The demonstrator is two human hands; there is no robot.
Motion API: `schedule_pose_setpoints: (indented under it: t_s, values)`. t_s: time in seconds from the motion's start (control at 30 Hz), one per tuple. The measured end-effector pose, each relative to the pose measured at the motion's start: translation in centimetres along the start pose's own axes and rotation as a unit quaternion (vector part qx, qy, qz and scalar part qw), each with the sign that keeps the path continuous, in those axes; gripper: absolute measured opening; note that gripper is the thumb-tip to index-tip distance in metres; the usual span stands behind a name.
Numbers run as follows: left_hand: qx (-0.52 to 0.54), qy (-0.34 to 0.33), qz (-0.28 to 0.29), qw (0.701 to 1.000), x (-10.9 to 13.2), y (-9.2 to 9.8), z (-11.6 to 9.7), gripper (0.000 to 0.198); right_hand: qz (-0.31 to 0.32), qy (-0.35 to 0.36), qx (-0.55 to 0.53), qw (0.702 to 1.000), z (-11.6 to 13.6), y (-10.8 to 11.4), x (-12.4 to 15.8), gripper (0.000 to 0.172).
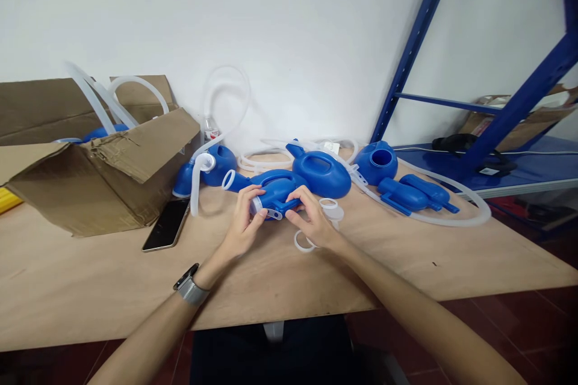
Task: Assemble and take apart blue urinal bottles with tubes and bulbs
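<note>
Both my hands are closed on one blue plastic urinal bottle (275, 191) just above the table. My left hand (245, 224) grips its left end, around a white cap (256, 204), with the thumb by the cap's pierced translucent strap (274, 214). On the right, my right hand (313, 219) pinches a blue part of the same bottle near the strap's end; its fingers hide some of that part. Translucent white rings and lids (333, 212) lie beside and behind my right hand. Directly behind is another blue bottle with a handle opening (321, 174).
An open cardboard box (85, 192) with tubes and blue bottles stands left, a phone (166, 225) beside it. Behind lie a bottle with a hose (221, 165) and coiled hoses (266, 159). Right are an open-necked bottle (377, 171), small blue containers (415, 192) and a blue shelf frame (419, 36).
</note>
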State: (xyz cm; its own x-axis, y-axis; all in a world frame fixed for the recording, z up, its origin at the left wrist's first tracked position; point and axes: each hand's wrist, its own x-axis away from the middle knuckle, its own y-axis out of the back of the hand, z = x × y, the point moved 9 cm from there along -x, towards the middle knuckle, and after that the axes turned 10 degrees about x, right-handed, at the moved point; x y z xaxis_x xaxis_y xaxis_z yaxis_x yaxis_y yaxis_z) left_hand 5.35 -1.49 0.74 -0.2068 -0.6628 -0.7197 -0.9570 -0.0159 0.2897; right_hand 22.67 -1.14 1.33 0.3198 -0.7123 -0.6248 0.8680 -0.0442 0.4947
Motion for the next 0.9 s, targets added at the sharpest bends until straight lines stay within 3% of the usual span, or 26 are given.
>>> schedule_pose_setpoints:
  t_s: [0.1, 0.3, 0.63, 0.9]
  values:
    - [-0.022, -0.018, -0.013, 1.000, 0.0, 0.0, -0.6, 0.032, -0.005, 0.004, -0.013, 1.000, 0.0, -0.1, 0.0, 0.040]
    - [-0.052, -0.026, -0.016, 0.998, 0.3, -0.2, -0.8, 0.030, -0.048, 0.009, 0.049, 0.998, 0.0, -0.1, 0.2, 0.024]
    - [-0.125, -0.067, -0.037, 0.989, 0.9, -0.6, -1.4, 0.027, -0.063, 0.065, 0.168, 0.982, 0.8, 0.1, 0.8, 0.022]
    - [-0.132, -0.071, -0.046, 0.988, 0.9, -0.8, -1.5, 0.026, -0.079, 0.081, 0.183, 0.977, 1.1, -0.1, 0.9, 0.019]
